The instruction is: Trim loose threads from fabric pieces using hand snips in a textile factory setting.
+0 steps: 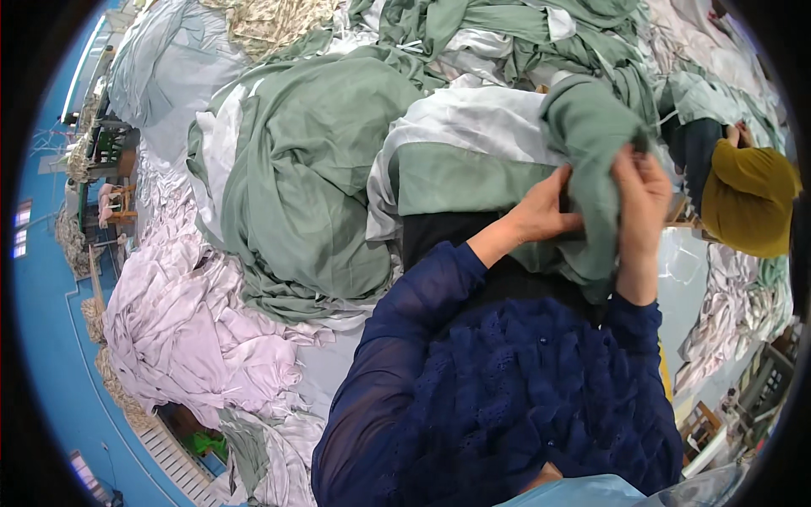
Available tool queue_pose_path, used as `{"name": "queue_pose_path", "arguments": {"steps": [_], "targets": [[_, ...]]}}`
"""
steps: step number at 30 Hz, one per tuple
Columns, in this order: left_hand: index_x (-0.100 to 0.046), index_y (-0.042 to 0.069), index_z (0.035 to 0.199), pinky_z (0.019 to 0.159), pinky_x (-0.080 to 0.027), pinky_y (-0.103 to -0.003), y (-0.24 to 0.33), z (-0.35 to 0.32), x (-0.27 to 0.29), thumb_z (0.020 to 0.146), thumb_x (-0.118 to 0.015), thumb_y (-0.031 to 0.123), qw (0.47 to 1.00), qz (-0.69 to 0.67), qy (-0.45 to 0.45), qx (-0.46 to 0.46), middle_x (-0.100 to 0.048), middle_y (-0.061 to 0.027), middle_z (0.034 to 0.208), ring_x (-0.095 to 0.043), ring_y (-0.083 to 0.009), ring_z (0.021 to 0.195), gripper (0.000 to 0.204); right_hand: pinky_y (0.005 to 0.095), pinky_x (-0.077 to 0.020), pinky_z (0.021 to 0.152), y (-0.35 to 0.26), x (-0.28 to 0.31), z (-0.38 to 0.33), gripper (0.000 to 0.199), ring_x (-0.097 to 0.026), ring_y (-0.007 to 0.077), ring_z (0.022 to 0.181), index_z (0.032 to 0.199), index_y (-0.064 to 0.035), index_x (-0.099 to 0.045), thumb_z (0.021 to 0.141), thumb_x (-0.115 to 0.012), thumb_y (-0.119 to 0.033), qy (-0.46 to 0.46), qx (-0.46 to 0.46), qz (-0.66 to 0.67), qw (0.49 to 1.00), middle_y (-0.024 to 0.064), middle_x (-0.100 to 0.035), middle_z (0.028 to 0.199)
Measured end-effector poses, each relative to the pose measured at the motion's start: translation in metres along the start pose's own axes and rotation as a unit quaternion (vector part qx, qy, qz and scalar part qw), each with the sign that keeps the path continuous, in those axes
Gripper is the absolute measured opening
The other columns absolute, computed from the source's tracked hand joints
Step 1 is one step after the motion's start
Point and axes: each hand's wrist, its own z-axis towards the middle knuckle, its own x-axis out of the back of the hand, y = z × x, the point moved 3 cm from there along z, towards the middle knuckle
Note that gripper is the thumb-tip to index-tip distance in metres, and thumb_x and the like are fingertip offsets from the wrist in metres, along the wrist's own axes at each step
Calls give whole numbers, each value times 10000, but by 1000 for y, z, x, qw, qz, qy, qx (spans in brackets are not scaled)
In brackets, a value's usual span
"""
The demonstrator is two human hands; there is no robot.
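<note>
A sage-green cloth [600,127] hangs bunched between my two hands in front of my chest. My left hand [541,209] has its thumb and fingers closed on the cloth's left side. On the opposite side my right hand [640,190] pinches its edge; those fingers are somewhat blurred. A green panel [460,179] with white fabric [473,118] beside it lies across my lap, just left of my hands. Whether it joins the held cloth is hidden by folds.
A large green cloth heap [329,160] lies to the left, with a pale pink pile [194,329] nearer me. More green and white fabric [515,34] is heaped ahead. At right sits another person in a mustard top [748,194]. A wooden chair [122,203] stands far left.
</note>
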Motion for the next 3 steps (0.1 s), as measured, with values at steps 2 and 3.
{"name": "queue_pose_path", "arguments": {"steps": [2,3], "targets": [[-521,-13,1313,953,-473,-364,-1,-15,4,843,-760,241,992,-89,53,-65,-593,-204,1260,-590,-277,1106,586,233,-460,689,0,-50,-9,79,-595,60,807,973,-23,-670,909,-646,-63,-124,18,-113,986,-1,-677,887],[-518,-15,1329,929,-499,-357,-1,-25,7,864,-740,217,985,-86,88,-122,-625,-197,1236,-631,-284,1046,565,285,-467,633,-8,-82,-21,107,-614,123,741,938,-16,-645,838,-656,-53,-167,70,-217,959,67,-674,838]]}}
